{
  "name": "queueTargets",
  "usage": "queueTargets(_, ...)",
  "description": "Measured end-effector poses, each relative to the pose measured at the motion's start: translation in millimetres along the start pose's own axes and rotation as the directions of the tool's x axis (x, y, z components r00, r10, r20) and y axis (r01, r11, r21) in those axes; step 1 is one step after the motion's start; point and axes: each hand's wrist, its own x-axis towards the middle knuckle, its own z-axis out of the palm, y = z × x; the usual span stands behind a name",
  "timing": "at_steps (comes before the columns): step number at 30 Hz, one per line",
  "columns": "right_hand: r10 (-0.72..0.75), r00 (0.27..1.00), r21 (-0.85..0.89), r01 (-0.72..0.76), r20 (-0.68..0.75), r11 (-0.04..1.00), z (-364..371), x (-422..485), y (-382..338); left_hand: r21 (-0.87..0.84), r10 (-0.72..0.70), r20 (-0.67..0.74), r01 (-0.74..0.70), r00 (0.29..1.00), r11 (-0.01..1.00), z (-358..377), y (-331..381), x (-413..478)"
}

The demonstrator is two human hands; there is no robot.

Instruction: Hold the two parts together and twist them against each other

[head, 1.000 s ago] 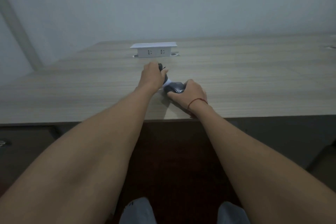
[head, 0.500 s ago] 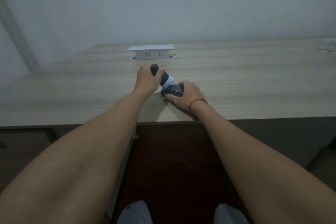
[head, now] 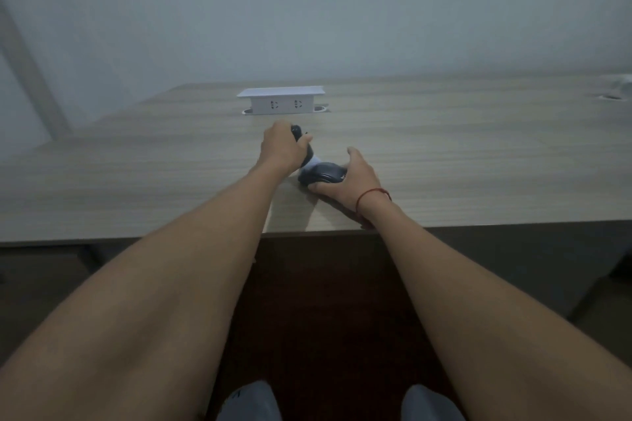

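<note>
My left hand [head: 282,149] grips a dark handle-shaped object [head: 302,143] with a white lower end, tilted so the white end points down at a dark computer mouse [head: 323,174]. The mouse lies on the wooden desk [head: 478,154] near its front edge. My right hand [head: 349,181] holds the mouse from the right, thumb under its near side and fingers lifted over its far side. A red string circles that wrist.
A white raised socket box [head: 282,101] with two outlets stands on the desk behind the hands. A round cable hole [head: 612,96] sits at the far right. The desk's front edge runs just below the wrists; my knees show at the bottom.
My left hand has lifted the dark object more upright. My right hand's fingers have opened up off the top of the mouse.
</note>
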Motion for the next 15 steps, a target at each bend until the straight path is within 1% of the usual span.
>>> queueTargets(2, 0.007, 1.000, 0.008, -0.007, 0.004, 1.000, 0.7, 2.0, 0.7, -0.110, 0.050, 0.032, -0.047, 0.998, 0.993, -0.5, 8.0, -1.2)
queueTargets(3, 0.010, 1.000, 0.012, -0.010, 0.002, 1.000, 1.2, 2.6, 0.7, -0.125, 0.055, 0.032, -0.050, 0.998, 0.991, 0.5, 10.6, -2.2)
queueTargets(4, 0.015, 1.000, 0.016, -0.015, -0.003, 1.000, 1.6, 1.9, 0.6, -0.103, 0.042, 0.018, -0.040, 0.999, 0.994, 2.0, 10.4, -2.7)
queueTargets(6, 0.015, 1.000, 0.018, -0.015, -0.011, 1.000, 2.6, 0.8, 1.5, -0.019, -0.027, -0.034, 0.026, 0.999, 0.999, 2.5, 4.4, -5.0)
queueTargets(8, 0.012, 1.000, 0.015, -0.012, -0.017, 1.000, 2.5, 0.0, 2.9, -0.003, -0.052, -0.048, 0.052, 0.997, 0.999, 1.6, -3.4, -6.3)
queueTargets(9, 0.015, 1.000, 0.021, -0.014, -0.016, 1.000, 2.4, 0.0, 3.3, -0.024, -0.036, -0.059, 0.034, 0.998, 0.999, 1.6, -6.1, -5.6)
queueTargets(10, 0.012, 1.000, 0.028, -0.011, -0.014, 1.000, 1.5, 0.3, 2.8, -0.092, -0.036, -0.059, 0.031, 0.998, 0.995, 0.9, -7.0, -5.9)
queueTargets(12, 0.010, 1.000, 0.033, -0.010, -0.012, 0.999, 1.3, 1.1, 2.2, -0.282, -0.076, -0.038, 0.063, 0.996, 0.957, 2.0, -4.8, -8.1)
queueTargets(13, 0.010, 1.000, 0.036, -0.010, -0.018, 0.999, 1.6, 1.4, 1.8, -0.326, -0.094, -0.032, 0.078, 0.995, 0.942, 4.0, -4.0, -8.2)
queueTargets(15, 0.011, 1.000, 0.038, -0.010, -0.027, 0.999, 3.6, 1.8, 1.7, -0.269, -0.109, -0.039, 0.094, 0.993, 0.959, 5.9, -0.5, -10.5)
